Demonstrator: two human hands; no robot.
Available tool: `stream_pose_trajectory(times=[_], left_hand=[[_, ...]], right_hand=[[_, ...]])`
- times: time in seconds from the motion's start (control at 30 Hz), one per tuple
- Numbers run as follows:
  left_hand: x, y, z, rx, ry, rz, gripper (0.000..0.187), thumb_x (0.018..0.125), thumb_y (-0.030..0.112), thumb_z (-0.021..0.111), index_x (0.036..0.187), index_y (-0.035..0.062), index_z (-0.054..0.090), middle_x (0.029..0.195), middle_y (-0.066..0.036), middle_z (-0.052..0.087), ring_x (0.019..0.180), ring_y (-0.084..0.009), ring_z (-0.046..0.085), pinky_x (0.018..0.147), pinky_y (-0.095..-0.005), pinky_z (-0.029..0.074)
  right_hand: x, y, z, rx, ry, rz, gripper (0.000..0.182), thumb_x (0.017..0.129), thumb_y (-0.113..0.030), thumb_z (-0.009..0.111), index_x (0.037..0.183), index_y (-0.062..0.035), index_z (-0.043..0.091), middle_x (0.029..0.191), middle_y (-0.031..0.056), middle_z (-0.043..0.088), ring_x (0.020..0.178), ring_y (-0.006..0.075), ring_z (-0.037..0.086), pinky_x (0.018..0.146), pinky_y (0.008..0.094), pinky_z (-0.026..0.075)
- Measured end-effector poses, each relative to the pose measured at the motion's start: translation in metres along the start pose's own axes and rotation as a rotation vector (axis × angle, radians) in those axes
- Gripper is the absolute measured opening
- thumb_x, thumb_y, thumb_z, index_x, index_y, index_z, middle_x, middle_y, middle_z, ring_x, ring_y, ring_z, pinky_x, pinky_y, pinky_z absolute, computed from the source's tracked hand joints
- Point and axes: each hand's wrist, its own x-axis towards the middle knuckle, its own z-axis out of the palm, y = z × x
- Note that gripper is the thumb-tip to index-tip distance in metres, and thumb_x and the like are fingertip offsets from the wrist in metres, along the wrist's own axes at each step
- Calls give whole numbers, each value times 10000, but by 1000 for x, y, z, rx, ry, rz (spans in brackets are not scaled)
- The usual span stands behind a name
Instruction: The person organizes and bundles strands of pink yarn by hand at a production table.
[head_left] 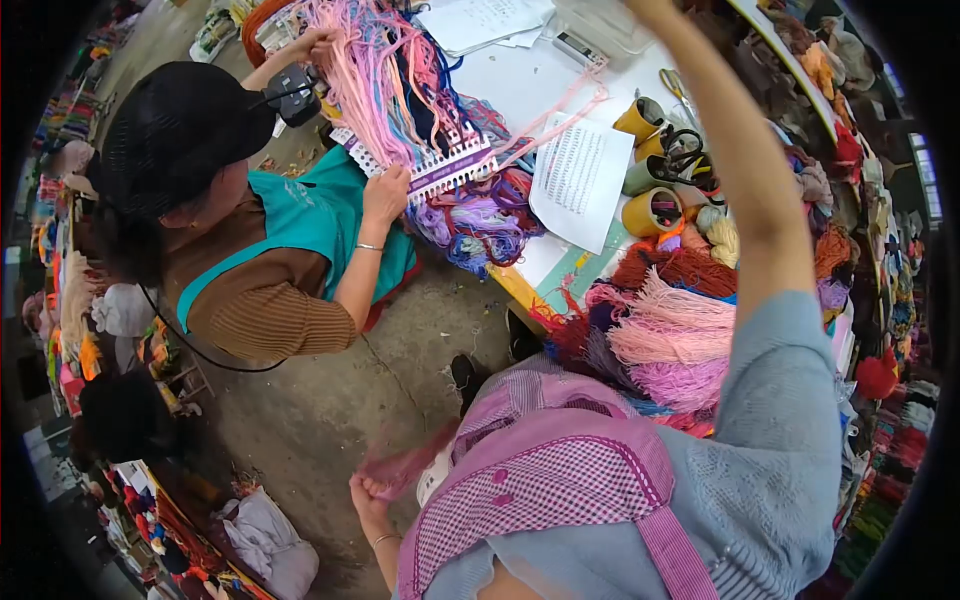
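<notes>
- Head view: the wearer's left hand (369,492) is low beside the checked apron (560,470), fingers curled tightly around pink yarn (412,466), which runs, motion-blurred, toward the apron above the concrete floor (385,400).
- The right arm (748,150) stretches up past the table (500,70); the right hand lies beyond the top edge, so one cannot tell whether it is spread, pressed together or pinching something.
- Loose strands on the left could snag on the apron or drag on the floor if that grip slackens.
- A low sweep of the right arm could tip the yellow can (637,214) or catch the black-handled scissors (685,152).
- Pale pink strands (573,108) reach from the holed strip (450,172) to the printed sheet (580,185); a sharp tug could knot them, or jerk the strip against the co-worker's hand (387,195) at its end.
</notes>
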Motion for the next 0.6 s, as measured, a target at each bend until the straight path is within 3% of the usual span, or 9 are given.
stream_pose_trajectory(times=[0.07,0.1,0.3,0.33,0.4,0.43,0.5,0.57,0.6], left_hand=[[-19,-5,36,34,-85,-65,288,899,195,486,625,164,406,487,84,253,380,-51,201,347,-202,184],[-27,-8,48,21,-71,-77,284,895,193,489,625,161,409,482,83,258,374,-53,202,344,-204,187],[-62,-14,90,132,-36,-88,287,880,194,495,612,166,394,458,83,241,357,-53,212,331,-211,186],[-64,-14,95,159,-35,-94,287,879,193,497,612,167,392,460,83,240,360,-54,213,333,-211,186],[-62,-16,107,213,-45,-104,288,876,190,501,612,169,389,465,82,240,364,-55,214,339,-212,186],[-61,-17,114,238,-53,-108,288,874,189,503,611,169,387,468,82,240,367,-56,215,342,-212,186],[-58,-20,125,286,-71,-111,288,871,187,506,611,171,383,473,81,239,371,-57,216,347,-213,187],[-56,-21,134,327,-85,-108,289,868,185,510,610,172,380,478,80,239,376,-58,217,353,-213,187],[-57,-21,136,345,-88,-104,289,867,184,512,610,173,378,480,80,238,378,-59,218,356,-214,187]], right_hand=[[-82,-39,8,75,-184,42,278,912,-308,515,917,-59,639,783,143,623,737,259,590,658,368,439],[-120,-43,18,59,-295,253,351,925,-332,490,899,-8,623,809,186,620,779,339,588,706,397,446],[-240,-34,14,183,-396,908,402,866,-362,485,852,-2,663,859,177,656,829,300,626,750,376,462],[-244,-21,9,225,-378,978,371,864,-351,543,857,7,638,745,102,626,699,195,578,662,324,448],[-231,-7,-7,153,-376,1009,366,863,-350,544,833,4,631,712,83,606,670,179,568,618,318,446],[-225,1,-11,205,-268,1010,385,833,-371,516,787,-8,635,694,153,630,641,286,608,625,401,467],[-198,14,-30,193,-295,955,359,850,-348,518,811,-14,642,704,160,644,647,312,619,610,420,472],[-169,29,-49,192,-277,894,381,864,-380,542,834,-12,637,686,42,602,625,132,546,573,312,442],[-161,38,-55,127,-202,732,374,886,-386,525,828,-34,637,709,79,629,641,191,598,590,354,459]])
